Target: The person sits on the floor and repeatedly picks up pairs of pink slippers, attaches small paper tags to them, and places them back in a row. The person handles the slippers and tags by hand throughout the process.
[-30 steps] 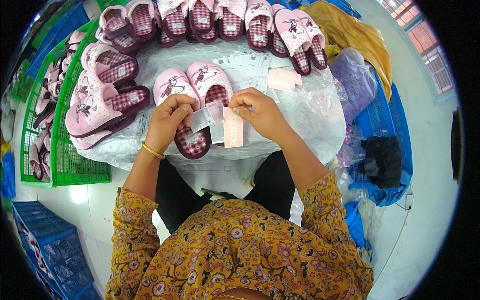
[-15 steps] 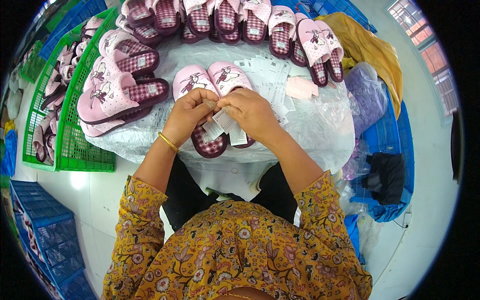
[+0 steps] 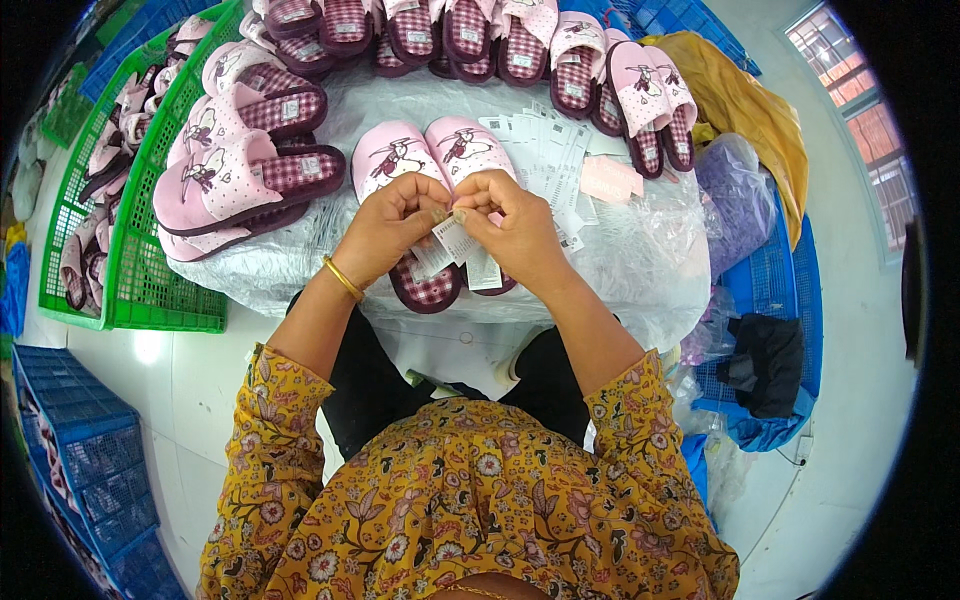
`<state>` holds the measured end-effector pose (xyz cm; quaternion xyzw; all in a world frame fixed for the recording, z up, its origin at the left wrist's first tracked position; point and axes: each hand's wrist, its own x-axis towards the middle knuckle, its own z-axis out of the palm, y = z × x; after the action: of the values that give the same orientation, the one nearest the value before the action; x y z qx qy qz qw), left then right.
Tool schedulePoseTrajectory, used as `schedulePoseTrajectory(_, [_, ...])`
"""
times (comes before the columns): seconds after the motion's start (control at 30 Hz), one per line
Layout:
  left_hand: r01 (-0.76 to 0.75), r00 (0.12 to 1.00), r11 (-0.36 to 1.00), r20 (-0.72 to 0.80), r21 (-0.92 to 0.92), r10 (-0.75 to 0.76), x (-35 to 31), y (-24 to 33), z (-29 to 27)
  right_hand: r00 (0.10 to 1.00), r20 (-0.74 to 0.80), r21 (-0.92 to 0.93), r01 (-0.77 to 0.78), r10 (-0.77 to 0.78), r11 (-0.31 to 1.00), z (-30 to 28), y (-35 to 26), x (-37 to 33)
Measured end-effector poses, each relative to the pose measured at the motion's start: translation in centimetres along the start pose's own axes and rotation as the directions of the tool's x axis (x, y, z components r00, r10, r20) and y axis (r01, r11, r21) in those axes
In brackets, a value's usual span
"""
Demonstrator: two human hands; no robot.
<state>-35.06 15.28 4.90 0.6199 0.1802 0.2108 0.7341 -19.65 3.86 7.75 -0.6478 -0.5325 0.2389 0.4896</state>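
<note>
My left hand, with a gold bangle at the wrist, and my right hand meet fingertip to fingertip over a pair of slippers. Both are closed in a pinch on small white printed paper tags, which dangle below the fingers. Exactly what the fingertips grip at the top of the tags is too small to make out. Beneath them, the pink left slipper and pink right slipper lie side by side, toes away from me. Their checked maroon insoles are partly covered by my hands and the tags.
Several matching slippers curve around the far and left sides of the plastic-wrapped work surface. Printed paper sheets and a pink card lie right of the pair. A green crate and blue crates stand left.
My fingertips have drawn slightly apart, and a tag between them has shifted and turned. The whole view has moved a little; the slippers stay as they were.
</note>
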Motion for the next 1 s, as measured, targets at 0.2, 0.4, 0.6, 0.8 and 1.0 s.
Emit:
schedulePoseTrajectory(0.2, [-0.02, 0.999, 1.0, 0.032, -0.006, 0.02, 0.2, -0.8, -0.3, 0.999, 0.032, -0.02, -0.012, 0.012, 1.0, -0.2, -0.2, -0.1])
schedulePoseTrajectory(0.4, [-0.007, 0.999, 0.997, 0.054, 0.076, 0.003, 0.2, -0.6, -0.2, 0.996, 0.04, -0.154, 0.085, -0.08, 0.984, -0.1, 0.1, -0.1])
schedulePoseTrajectory(0.6, [-0.083, 0.996, 0.979, 0.057, 0.185, 0.073, 0.2, -1.6, -0.2, 0.976, 0.104, -0.247, 0.213, -0.193, 0.945, -0.2, 0.1, 0.0])
schedulePoseTrajectory(0.8, [-0.121, 0.99, 0.91, -0.022, 0.398, 0.141, -0.8, -0.3, 0.9, 0.996, 0.064, -0.132, 0.065, -0.057, 0.989, -0.3, 0.7, -0.6])
schedulePoseTrajectory(1.0, [-0.159, 0.745, 0.526, -0.248, 0.835, 0.619, -2.4, 1.6, 0.4, 0.997, 0.051, -0.096, -0.056, 0.061, 0.994, -2.1, 0.6, -0.2])
